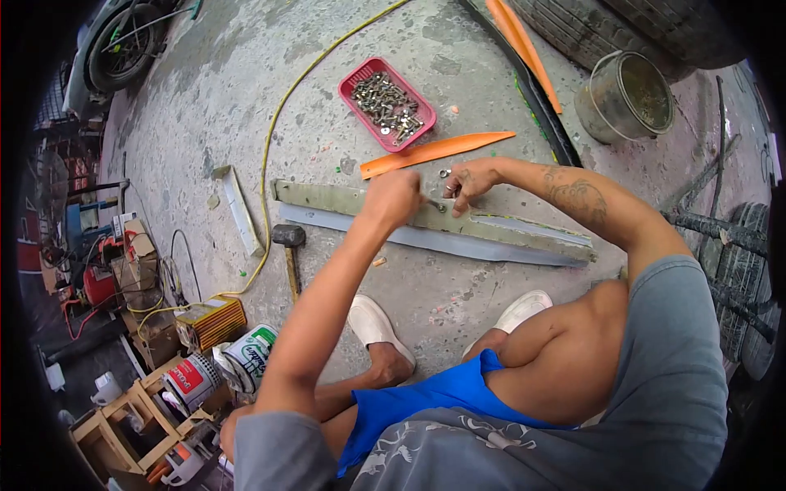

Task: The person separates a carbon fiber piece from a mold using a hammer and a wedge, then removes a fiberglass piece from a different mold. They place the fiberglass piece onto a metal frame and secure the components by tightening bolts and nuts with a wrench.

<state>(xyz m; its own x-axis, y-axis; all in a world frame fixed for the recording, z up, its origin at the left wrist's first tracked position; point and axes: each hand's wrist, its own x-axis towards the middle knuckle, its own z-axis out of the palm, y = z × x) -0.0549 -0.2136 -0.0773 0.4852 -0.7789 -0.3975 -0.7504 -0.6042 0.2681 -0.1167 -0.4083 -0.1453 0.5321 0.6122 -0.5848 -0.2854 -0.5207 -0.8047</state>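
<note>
A long greenish-grey panel strip (327, 195) with a pale grey edge lies across the concrete floor before my feet. My left hand (393, 198) is closed in a fist over its middle. From that fist a short metal wrench (430, 202) points right, its end at a round fastener (441, 208) on the strip. My right hand (473, 183) is beside it, fingers curled over the strip's upper edge. A small metal ring-shaped end (444, 173) shows by its fingertips; what it grips is mostly hidden.
A pink basket (348, 88) of bolts and an orange strip (438, 154) lie beyond. A hammer (289, 237) rests left, near a yellow hose (267, 155). A metal bucket (602, 114) and tires (610, 33) stand right. Paint cans (192, 378) and a wooden crate (115, 434) sit lower left.
</note>
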